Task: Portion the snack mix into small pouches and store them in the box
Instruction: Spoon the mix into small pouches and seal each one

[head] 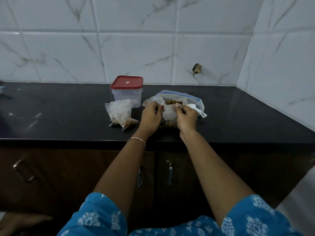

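A large clear bag (192,99) with a blue zip strip stands open on the black counter, brown snack mix (173,101) showing inside. In front of it is a small clear pouch (168,114). My left hand (150,116) pinches the pouch's left top edge. My right hand (186,117) pinches the right top edge and also holds a white scoop (196,109), its handle pointing right. Filled small pouches (120,114) lie to the left. A clear box with a red lid (127,90) stands closed behind them.
The black counter (68,116) runs from a white tiled wall at the back to another on the right. A hole (196,68) marks the back wall tile. Brown cabinet doors with handles (170,174) sit below the counter edge.
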Tool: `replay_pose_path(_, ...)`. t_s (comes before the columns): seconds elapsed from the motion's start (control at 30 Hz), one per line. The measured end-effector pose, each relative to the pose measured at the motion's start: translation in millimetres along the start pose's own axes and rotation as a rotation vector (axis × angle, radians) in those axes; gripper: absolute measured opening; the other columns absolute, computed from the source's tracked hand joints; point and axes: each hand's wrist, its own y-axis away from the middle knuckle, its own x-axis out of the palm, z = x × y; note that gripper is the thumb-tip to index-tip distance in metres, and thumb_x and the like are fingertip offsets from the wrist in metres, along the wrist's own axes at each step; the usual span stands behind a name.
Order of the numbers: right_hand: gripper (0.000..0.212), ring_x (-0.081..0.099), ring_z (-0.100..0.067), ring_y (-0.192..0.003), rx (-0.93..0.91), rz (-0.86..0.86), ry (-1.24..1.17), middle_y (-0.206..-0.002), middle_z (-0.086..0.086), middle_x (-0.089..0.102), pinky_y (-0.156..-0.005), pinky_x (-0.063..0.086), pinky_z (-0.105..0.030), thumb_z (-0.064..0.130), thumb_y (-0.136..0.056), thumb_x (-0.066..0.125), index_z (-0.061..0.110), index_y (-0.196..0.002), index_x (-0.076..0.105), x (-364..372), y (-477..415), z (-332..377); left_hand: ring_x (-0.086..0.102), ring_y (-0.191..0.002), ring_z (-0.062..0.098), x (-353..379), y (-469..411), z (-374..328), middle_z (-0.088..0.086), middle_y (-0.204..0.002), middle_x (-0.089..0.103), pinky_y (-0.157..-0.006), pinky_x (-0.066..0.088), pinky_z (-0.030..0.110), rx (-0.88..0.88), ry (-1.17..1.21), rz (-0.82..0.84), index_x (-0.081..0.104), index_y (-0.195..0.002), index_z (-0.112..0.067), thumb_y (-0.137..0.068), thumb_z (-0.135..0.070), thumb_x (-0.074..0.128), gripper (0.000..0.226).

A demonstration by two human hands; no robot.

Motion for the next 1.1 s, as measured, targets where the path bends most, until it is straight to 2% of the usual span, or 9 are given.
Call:
replay_pose_path(0.2, 0.027, 0.062, -0.02, -0.102, -0.029, 0.033, 0.024, -0.101, -0.001, 0.067, -0.094, 0.052, -0.047, 0.037, -0.101, 0.043, 0.029, -0.085, 0.062, 0, 4, 6, 0.061, -0.07, 0.008, -7, 10, -1, -0.005, -0.078, 0.06, -0.063, 0.054, 0.02, -0.032, 0.046, -0.081, 0.053, -0.082, -0.023, -0.1, -0.022, 0.051, 0.018)
replay_pose_path(0.27, 0.018, 0.061, -0.018, -0.104, -0.091, 0.059, 0.043, -0.11, -0.001, 0.066, -0.097, 0.051, -0.044, 0.036, -0.1, 0.046, 0.03, -0.098, 0.063, 1, 7, 7, 0.064, -0.074, 0.018, -17, 11, 5, -0.001, -0.077, 0.062, -0.069, 0.056, 0.034, -0.053, 0.055, -0.124, 0.055, -0.083, -0.019, -0.099, -0.025, 0.053, 0.017)
replay_pose_path(0.33, 0.023, 0.059, -0.015, -0.107, -0.2, 0.097, 0.101, -0.118, -0.001, 0.06, -0.098, 0.049, -0.036, 0.028, -0.098, 0.052, 0.021, -0.119, 0.059, 5, 14, 7, 0.065, -0.075, 0.022, -31, 13, 9, 0.0, -0.075, 0.062, -0.07, 0.056, 0.038, -0.088, 0.068, -0.186, 0.057, -0.084, -0.017, -0.098, -0.027, 0.053, 0.018)
replay_pose_path(0.47, 0.032, 0.055, -0.012, -0.102, -0.456, 0.225, 0.316, -0.124, -0.001, 0.05, -0.081, 0.049, -0.022, 0.018, -0.093, 0.059, 0.022, -0.125, 0.055, 24, 39, 11, 0.059, -0.072, 0.017, -66, 14, 16, -0.002, -0.075, 0.058, -0.064, 0.05, 0.025, -0.133, 0.065, -0.339, 0.058, -0.087, -0.014, -0.099, -0.03, 0.052, 0.021)
replay_pose_path(0.57, 0.039, 0.052, -0.014, -0.11, -0.637, 0.376, 0.463, -0.122, -0.001, 0.051, -0.088, 0.047, -0.025, 0.019, -0.088, 0.066, 0.023, -0.125, 0.056, 42, 55, 10, 0.058, -0.072, 0.013, -91, 14, 21, -0.003, -0.078, 0.06, -0.062, 0.048, 0.025, -0.161, 0.029, -0.39, 0.06, -0.091, -0.013, -0.098, -0.032, 0.053, 0.021)
replay_pose_path(0.67, 0.049, 0.044, -0.014, -0.123, -0.692, 0.53, 0.657, -0.131, 0.002, 0.046, -0.097, 0.04, -0.024, 0.023, -0.088, 0.066, 0.029, -0.134, 0.052, 58, 64, 7, 0.063, -0.073, 0.015, -110, 18, 30, 0.004, -0.088, 0.065, -0.066, 0.056, 0.032, -0.213, 0.024, -0.342, 0.059, -0.1, -0.013, -0.095, -0.039, 0.057, 0.027)
replay_pose_path(0.83, 0.057, 0.037, -0.024, -0.132, -0.67, 0.619, 0.906, -0.145, -0.001, 0.038, -0.104, 0.042, -0.04, 0.033, -0.09, 0.064, 0.031, -0.143, 0.043, 67, 64, 3, 0.064, -0.096, 0.017, -120, 30, 47, 0.007, -0.109, 0.059, -0.081, 0.058, 0.034, -0.274, 0.22, -0.166, 0.04, -0.128, -0.013, -0.084, -0.034, 0.073, 0.058)
replay_pose_path(0.97, 0.06, 0.033, -0.028, -0.136, -0.655, 0.675, 1.032, -0.151, -0.004, 0.032, -0.107, 0.038, -0.044, 0.04, -0.092, 0.058, 0.03, -0.147, 0.036, 72, 57, 5, 0.062, -0.088, 0.013, -121, 26, 48, 0.005, -0.102, 0.055, -0.081, 0.057, 0.033, -0.283, 0.275, -0.118, 0.036, -0.112, -0.013, -0.087, -0.014, 0.07, 0.042)
replay_pose_path(1.1, 0.065, 0.023, -0.03, -0.142, -0.635, 0.744, 1.184, -0.16, -0.001, 0.019, -0.112, 0.03, -0.049, 0.046, -0.097, 0.046, 0.03, -0.153, 0.017, 74, 51, 4, 0.066, -0.09, 0.02, -114, 18, 52, 0.006, -0.098, 0.063, -0.077, 0.057, 0.032, -0.258, 0.099, -0.132, 0.051, -0.092, -0.019, -0.089, -0.018, 0.069, 0.018)
